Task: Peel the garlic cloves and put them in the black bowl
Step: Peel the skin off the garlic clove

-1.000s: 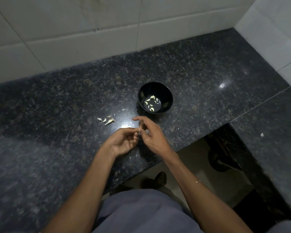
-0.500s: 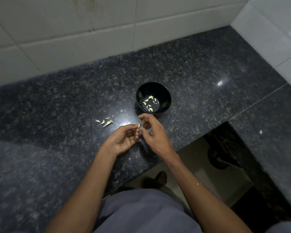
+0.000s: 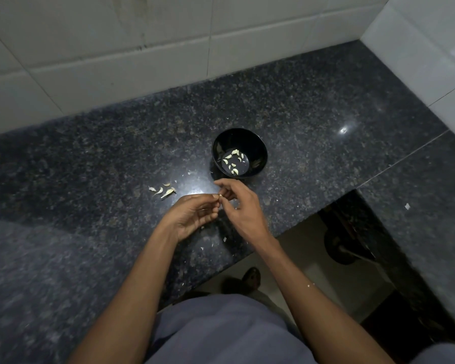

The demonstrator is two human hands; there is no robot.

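A small black bowl (image 3: 258, 149) stands on the dark granite counter (image 3: 90, 158) and holds several pale peeled garlic cloves (image 3: 233, 161). Just in front of the bowl, my left hand (image 3: 192, 216) pinches a small garlic clove (image 3: 221, 196) at its fingertips. My right hand (image 3: 241, 206) meets it there, its fingers curled and picking at the same clove. Left of my hands, a few unpeeled cloves (image 3: 166, 190) lie on the counter.
Small bits of garlic skin (image 3: 224, 239) are scattered on the counter near its front edge. White tiled walls (image 3: 116, 48) rise behind and to the right. A gap in the counter at the right opens to the floor, where a foot (image 3: 251, 277) shows.
Both hands have stayed together just in front of the bowl, working the clove between the fingertips. The view has shifted slightly; the bowl and loose cloves have not moved.
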